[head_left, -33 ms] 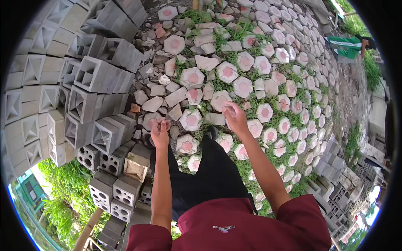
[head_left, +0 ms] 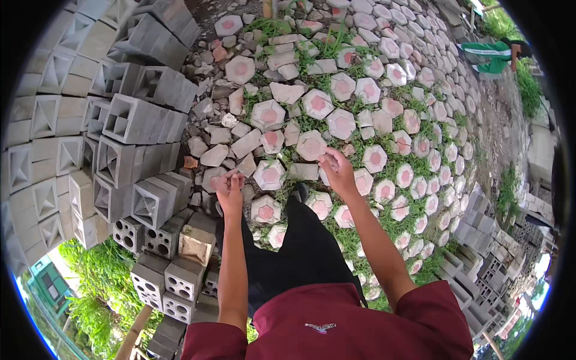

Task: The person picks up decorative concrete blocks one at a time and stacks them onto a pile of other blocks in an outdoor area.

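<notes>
One bare left hand (head_left: 229,186) and right hand (head_left: 338,173) are hovering, grips loosely curling, released; pink-centred grey hexagonal concrete pavers (head_left: 269,174) are lying below, grey hollow concrete blocks (head_left: 157,203) standing left.

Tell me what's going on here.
A person in a dark red short-sleeved shirt and black long trousers stands on rough paving of pale hexagonal concrete slabs with pink centres, with green grass growing between them. The left hand and right hand are held out in front above the paving, loosely curled, with nothing visible in either. Grey hollow concrete blocks are stacked on the person's left; neither hand touches them.
</notes>
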### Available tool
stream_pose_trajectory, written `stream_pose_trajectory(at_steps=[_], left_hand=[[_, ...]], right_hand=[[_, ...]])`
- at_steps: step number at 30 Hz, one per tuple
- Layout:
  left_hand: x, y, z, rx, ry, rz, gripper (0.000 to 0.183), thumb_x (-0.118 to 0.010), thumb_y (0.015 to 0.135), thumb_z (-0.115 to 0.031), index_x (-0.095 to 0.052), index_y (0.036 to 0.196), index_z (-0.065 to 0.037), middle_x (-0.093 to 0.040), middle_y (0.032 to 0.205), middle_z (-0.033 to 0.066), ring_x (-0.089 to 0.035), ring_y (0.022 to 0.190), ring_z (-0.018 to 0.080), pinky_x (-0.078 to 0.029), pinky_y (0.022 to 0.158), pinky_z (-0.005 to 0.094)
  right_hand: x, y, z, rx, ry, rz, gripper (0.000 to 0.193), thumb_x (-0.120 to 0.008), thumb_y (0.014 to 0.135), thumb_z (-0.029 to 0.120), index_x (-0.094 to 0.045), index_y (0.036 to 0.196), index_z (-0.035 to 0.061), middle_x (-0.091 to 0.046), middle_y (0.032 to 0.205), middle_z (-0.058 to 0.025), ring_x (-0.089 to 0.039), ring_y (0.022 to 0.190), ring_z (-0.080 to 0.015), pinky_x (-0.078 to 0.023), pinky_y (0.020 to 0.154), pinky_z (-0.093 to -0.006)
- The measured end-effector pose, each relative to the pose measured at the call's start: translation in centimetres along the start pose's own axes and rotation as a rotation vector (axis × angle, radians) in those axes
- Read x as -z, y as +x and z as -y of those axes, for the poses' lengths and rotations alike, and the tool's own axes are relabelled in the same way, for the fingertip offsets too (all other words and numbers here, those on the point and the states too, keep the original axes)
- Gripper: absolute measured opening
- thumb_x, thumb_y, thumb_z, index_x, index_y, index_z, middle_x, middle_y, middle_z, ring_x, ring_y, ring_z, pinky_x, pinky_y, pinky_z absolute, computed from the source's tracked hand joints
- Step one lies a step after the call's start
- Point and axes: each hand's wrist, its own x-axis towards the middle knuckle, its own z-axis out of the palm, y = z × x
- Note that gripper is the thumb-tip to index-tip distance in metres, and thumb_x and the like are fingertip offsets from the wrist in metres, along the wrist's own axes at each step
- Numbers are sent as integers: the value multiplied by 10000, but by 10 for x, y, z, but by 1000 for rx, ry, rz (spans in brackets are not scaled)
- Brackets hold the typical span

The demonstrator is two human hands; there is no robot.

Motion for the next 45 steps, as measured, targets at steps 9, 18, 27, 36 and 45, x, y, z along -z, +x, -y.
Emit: stream_pose_trajectory(at_steps=[9,18,27,36,45], left_hand=[[-214,-24,-134,-60,74,470,220,-523,963,-139,-587,1102,19,-668,930,65,-616,824,112,-488,744,249],[-354,-22,-198,-133,129,783,209,-525,959,-144,-599,1090,0,-680,932,74,-625,820,117,-500,754,265],[-494,39,-288,-114,190,948,212,-521,958,-124,-589,1107,11,-669,945,77,-610,837,116,-488,753,251],[-627,120,-358,-251,266,1020,218,-530,957,-157,-603,1099,-9,-677,958,79,-630,851,126,-506,749,262],[-810,160,-352,-167,180,1108,212,-544,955,-153,-594,1091,1,-679,960,67,-628,851,113,-491,742,247]], right_hand=[[173,-74,21,-71,172,-445,344,-612,920,202,-571,1186,-13,-656,978,-90,-629,877,-132,-499,786,-269],[239,-32,80,6,386,-648,318,-596,928,134,-538,1186,-43,-666,987,-100,-643,872,-140,-501,791,-262],[324,96,122,-20,273,-766,345,-598,913,141,-528,1219,-4,-643,949,-88,-621,806,-125,-499,752,-272],[416,189,180,76,394,-773,333,-556,945,112,-499,1243,-24,-656,993,-105,-622,861,-124,-499,787,-263],[548,311,149,82,453,-837,297,-579,919,101,-550,1179,-40,-668,977,-106,-640,801,-122,-511,726,-256]])
